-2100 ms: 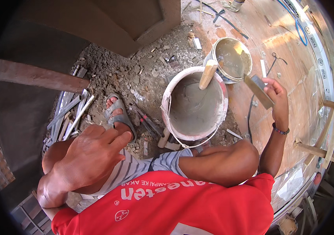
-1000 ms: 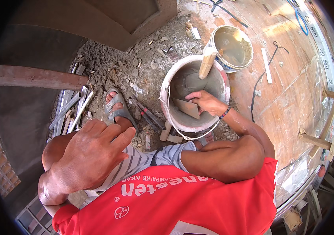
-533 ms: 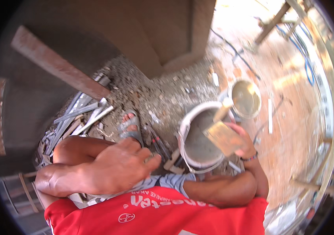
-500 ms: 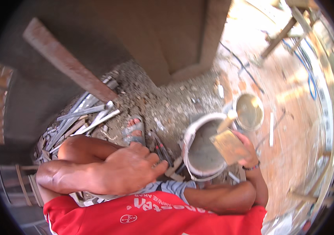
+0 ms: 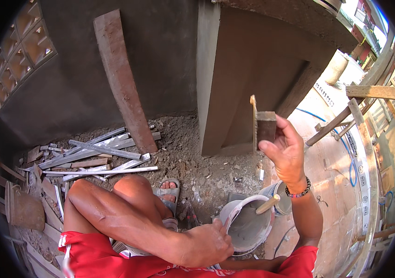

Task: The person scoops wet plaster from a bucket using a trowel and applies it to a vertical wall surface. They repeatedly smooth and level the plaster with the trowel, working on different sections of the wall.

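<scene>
Left hand [image 5: 206, 243], at 6 o'clock, rests loosely curled on the bent knee, holding nothing, same as a second ago. Just past it, at 5 o'clock, sits the white bucket [image 5: 246, 224] of grey mortar, a wooden handle [image 5: 268, 204] leaning on its rim; a second pail [image 5: 281, 205] stands touching behind it. A second ago the right hand was down inside the bucket; now the right hand [image 5: 286, 155] is raised at 3 o'clock, fingers pinched on the block handle of a wooden float [image 5: 260, 127], held edge-on and upright. The float is loaded out of the bucket and is brought up before the plastered pier [image 5: 234, 74] at 1 o'clock. Farther off, a plank [image 5: 123, 78] leans on the wall at 11 o'clock.
</scene>
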A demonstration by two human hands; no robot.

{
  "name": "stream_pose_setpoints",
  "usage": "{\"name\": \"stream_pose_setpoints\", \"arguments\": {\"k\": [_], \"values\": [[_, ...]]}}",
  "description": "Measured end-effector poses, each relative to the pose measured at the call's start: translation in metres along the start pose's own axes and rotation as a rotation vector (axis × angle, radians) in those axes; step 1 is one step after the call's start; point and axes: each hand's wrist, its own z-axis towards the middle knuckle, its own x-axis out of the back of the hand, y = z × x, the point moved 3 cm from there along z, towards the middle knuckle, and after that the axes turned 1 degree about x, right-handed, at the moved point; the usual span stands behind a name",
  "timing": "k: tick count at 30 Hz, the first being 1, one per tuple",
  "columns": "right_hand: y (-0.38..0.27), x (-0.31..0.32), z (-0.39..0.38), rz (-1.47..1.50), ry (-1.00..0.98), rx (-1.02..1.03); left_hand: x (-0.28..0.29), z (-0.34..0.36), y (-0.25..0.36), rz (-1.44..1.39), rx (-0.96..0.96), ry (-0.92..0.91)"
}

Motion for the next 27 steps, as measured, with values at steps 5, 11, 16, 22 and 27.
{"name": "stream_pose_setpoints", "arguments": {"k": [5,11,16,22,27], "values": [[-0.027,-0.027,0.078,-0.899,0.068,0.666,0.005,-0.004,-0.026,-0.014,-0.091,-0.008],[-0.03,-0.041,0.129,-1.17,0.131,0.955,0.012,-0.009,-0.058,-0.082,-0.179,-0.09],[-0.029,-0.039,0.15,-1.316,0.184,0.991,0.004,-0.008,-0.081,-0.164,-0.207,-0.094],[-0.008,-0.028,0.138,-1.426,0.192,0.836,-0.009,-0.01,-0.107,-0.058,-0.363,0.116],[-0.011,-0.031,0.113,-1.329,0.273,0.77,-0.01,0.002,-0.111,-0.151,-0.343,0.078]]}}
